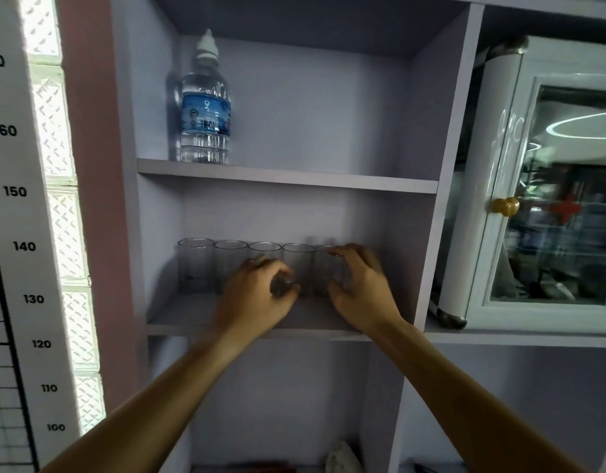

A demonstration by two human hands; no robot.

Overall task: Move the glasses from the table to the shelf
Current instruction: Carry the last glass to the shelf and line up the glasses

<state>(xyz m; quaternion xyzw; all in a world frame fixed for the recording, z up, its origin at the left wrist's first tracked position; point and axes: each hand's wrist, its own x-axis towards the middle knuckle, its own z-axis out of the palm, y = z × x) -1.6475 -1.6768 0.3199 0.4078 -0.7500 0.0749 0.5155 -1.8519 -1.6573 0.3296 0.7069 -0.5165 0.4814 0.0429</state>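
Observation:
Several clear glasses stand in a row at the back of the middle shelf (pixel 178 315), the leftmost glass (pixel 195 264) near the left wall. My left hand (pixel 257 295) is curled around the lower part of a glass in the middle of the row (pixel 264 250). Only that glass's rim and its dark base show past my fingers. My right hand (pixel 361 291) cups the rightmost glass (pixel 323 268), thumb in front and fingers over its rim. That glass is blurred. The table is out of view.
A water bottle (pixel 206 107) stands on the shelf above, at the left. A white glass-door cabinet (pixel 499 199) with a gold knob fills the compartment to the right. A height chart (pixel 14 247) hangs at the far left. Something pale lies in the compartment below (pixel 340 455).

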